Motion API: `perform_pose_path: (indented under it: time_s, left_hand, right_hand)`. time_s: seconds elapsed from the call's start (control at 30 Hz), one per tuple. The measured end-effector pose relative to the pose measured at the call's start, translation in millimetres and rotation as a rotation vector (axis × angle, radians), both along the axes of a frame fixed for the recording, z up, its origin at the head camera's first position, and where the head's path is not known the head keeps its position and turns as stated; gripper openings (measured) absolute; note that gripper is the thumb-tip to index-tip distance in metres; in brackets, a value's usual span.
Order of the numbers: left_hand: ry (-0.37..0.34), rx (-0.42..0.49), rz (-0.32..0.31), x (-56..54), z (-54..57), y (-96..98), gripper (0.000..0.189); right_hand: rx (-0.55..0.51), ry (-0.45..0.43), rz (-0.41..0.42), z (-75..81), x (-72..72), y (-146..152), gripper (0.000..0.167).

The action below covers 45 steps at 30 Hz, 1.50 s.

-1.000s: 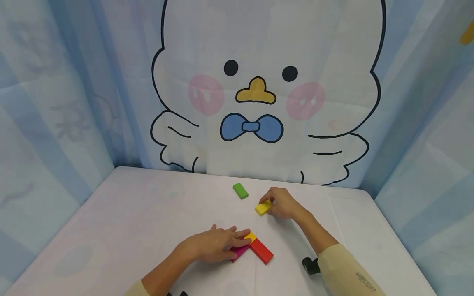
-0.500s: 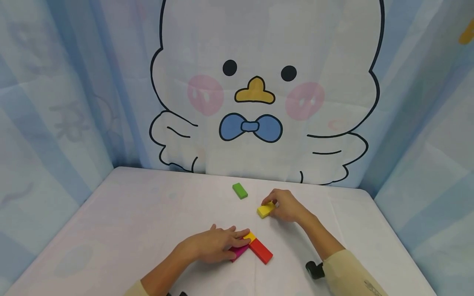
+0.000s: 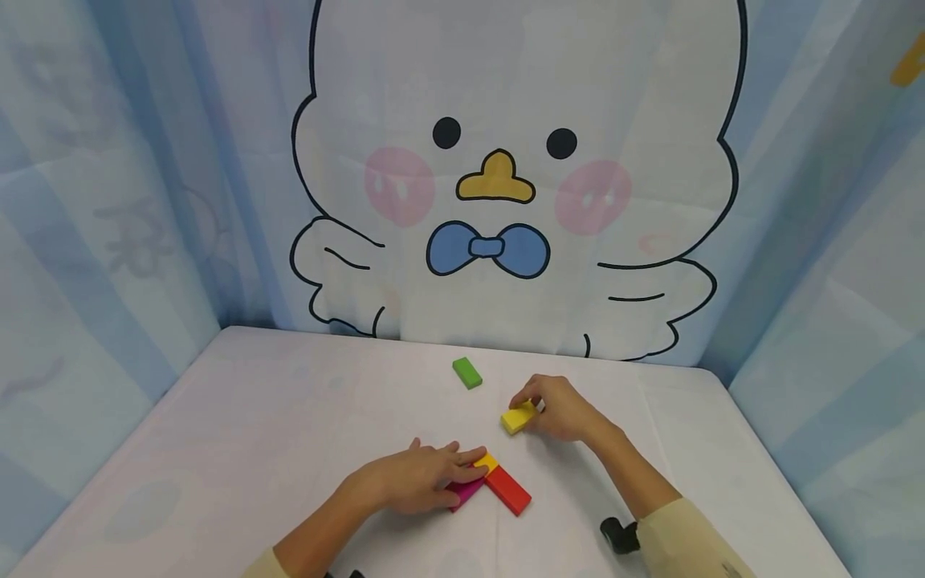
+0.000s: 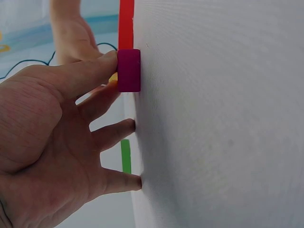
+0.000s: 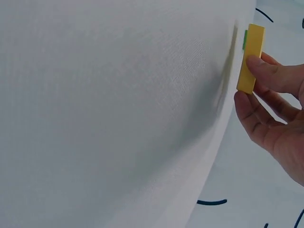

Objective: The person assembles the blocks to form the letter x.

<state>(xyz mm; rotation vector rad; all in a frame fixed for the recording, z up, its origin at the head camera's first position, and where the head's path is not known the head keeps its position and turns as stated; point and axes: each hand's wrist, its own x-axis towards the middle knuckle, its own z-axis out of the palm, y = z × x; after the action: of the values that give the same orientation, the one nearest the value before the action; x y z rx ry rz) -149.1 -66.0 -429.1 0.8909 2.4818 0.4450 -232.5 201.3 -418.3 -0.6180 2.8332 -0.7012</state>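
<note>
Over the middle of the bench (image 3: 289, 417), the fingers of the right hand (image 3: 556, 408) pinch a yellow block (image 5: 251, 59) by one end, the thumb on one broad face and the fingertips on the other side. The right wrist view shows this block held off the bench, apart from its shadow. Nearer the person, the fingers of the left hand (image 3: 419, 478) are spread and nearly straight: the thumb touches a magenta block (image 4: 129, 71), the index finger reaches over a small orange-yellow block (image 3: 489, 461), and other fingertips rest on the bench. A red block (image 3: 509, 490) lies against the orange-yellow one, slanting toward the person; whether the magenta block meets it too is hidden by the fingers. Farther off, a green block (image 3: 467, 372) lies flat near the far edge. Both arms wear beige sleeves (image 3: 686, 539), with a black device (image 3: 619, 535) at the right wrist. Behind the bench hangs a pale blue cloth (image 3: 499, 96) printed with a white cartoon bird wearing a blue bow tie (image 3: 487, 247).
</note>
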Motion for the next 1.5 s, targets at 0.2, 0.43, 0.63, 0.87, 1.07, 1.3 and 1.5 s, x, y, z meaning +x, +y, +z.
perform_pose_path:
  time_s: [0.2,0.43,0.63,0.87,1.07,1.3,1.5]
  left_hand:
    - [-0.011,0.003,0.007,0.0,0.5,-0.7,0.055]
    - [-0.011,0.008,0.007,0.8,1.1,-0.8,0.055]
    - [-0.003,-0.001,0.008,1.2,1.3,-0.4,0.054]
    - [0.0,0.006,0.003,1.3,0.8,-0.5,0.054]
    - [0.009,0.009,0.003,1.1,-0.7,-0.3,0.054]
    - [0.011,0.02,0.004,1.4,0.1,-0.5,0.054]
    - [0.008,0.026,0.011,1.7,1.2,-1.0,0.054]
  right_hand:
    - [-0.018,-0.028,0.058,2.6,4.9,2,0.026]
    - [-0.041,-0.074,0.132,-0.7,6.7,3,0.027]
    - [-0.052,-0.105,0.16,-3.2,8.2,1,0.028]
    - [-0.056,-0.121,0.183,-5.9,7.9,0,0.027]
    - [-0.048,-0.125,0.2,-7.3,8.6,-2,0.027]
    - [-0.044,-0.133,0.2,-8.7,8.9,-5,0.027]
    - [-0.061,-0.139,0.218,-8.2,10.8,-8,0.026]
